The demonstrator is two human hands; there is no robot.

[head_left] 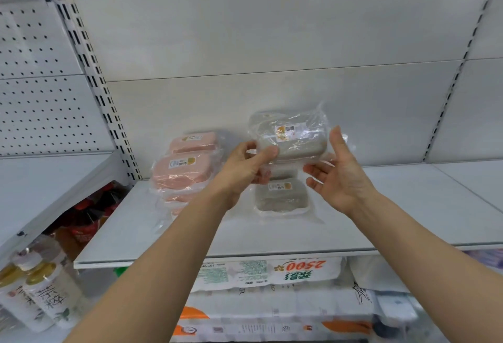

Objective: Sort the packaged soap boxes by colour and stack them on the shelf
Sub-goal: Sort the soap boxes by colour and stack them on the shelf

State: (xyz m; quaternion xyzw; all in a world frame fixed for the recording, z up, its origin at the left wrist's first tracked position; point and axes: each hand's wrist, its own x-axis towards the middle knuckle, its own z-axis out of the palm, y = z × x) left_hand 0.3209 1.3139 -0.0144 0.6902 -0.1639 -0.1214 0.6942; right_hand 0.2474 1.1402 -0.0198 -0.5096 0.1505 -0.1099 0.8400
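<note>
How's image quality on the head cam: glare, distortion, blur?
Head view: wide-angle bends the shelf uprights outward; light is flat and even, shadows faint. The plastic wrap on the held grey soap box glints, partly washing out its label. Left hand and right hand are sharp; the bottles at lower left and the packs under the shelf are soft.

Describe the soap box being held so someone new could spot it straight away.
On the white shelf, right of the pink boxes, the left hand grips a grey box. Unlike the grey box lying below, it is lifted clear.
</note>
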